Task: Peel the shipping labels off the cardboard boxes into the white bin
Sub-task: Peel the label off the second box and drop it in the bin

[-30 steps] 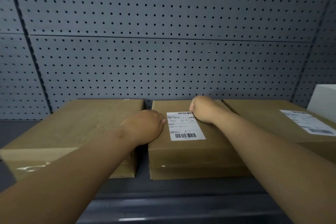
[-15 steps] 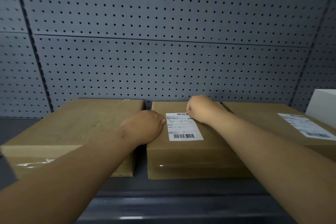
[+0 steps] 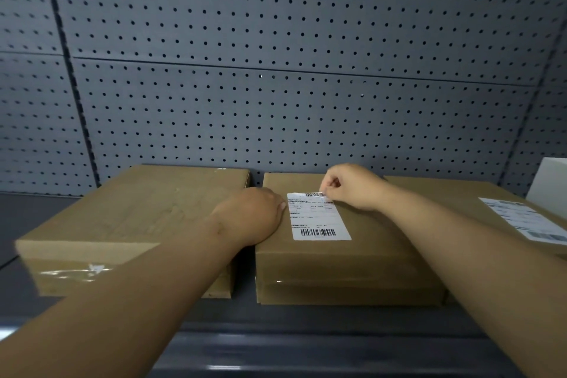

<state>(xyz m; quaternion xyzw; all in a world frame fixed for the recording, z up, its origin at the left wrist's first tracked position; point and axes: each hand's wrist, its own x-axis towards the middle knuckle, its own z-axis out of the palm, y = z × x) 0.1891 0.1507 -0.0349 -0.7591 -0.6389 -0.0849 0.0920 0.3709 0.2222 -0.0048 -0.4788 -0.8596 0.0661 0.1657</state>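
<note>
Label (image 3: 319, 218) top edge now lifted, crinkled

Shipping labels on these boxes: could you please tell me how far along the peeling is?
Looks done: the left box shows no label. In hand: the right hand pinches the lifted far edge of the middle label while the left hand steadies the middle box. Left: most of that label, plus the right label lying flat on the right box, both to go into the white bin.
</note>
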